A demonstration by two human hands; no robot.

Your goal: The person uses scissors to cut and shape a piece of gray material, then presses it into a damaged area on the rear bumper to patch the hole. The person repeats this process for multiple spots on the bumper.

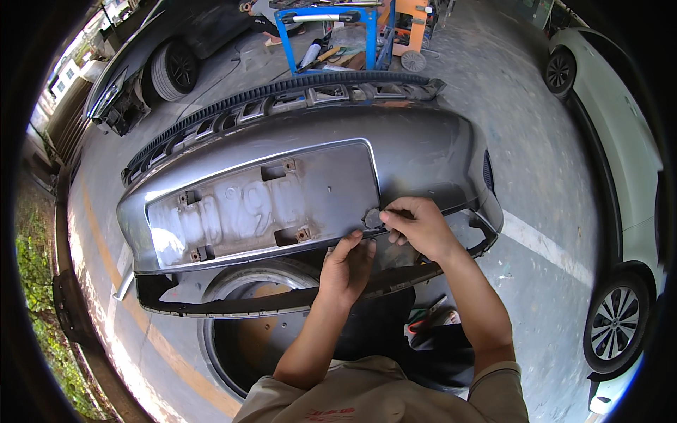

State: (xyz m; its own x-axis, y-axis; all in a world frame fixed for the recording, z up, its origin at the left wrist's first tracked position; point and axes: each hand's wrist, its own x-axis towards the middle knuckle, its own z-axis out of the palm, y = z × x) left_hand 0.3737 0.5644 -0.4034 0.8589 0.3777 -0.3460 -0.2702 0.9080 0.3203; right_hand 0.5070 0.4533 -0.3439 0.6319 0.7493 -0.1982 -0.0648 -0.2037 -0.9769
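Observation:
A grey car bumper cover [423, 132] lies before me, its number plate recess [338, 174] facing up with raised marks of characters. At the recess's lower right corner sits a small dark, roundish flat piece [373, 218]. My right hand [420, 227] pinches the right edge of this piece between thumb and fingers. My left hand [344, 267] grips the bumper's edge just below it, thumb on top and fingers curled partly out of sight underneath. Below the recess, the bumper has a long opening bounded by a dark lower strip [232, 306].
A tyre on a wheel rim [209, 338] stands under the bumper's near side. Behind lie a black slatted trim part [338, 79], a blue tool cart [370, 42] and a crouching person [262, 18]. Red-handled pliers [423, 320] rest near my legs. Cars [629, 148] flank both sides.

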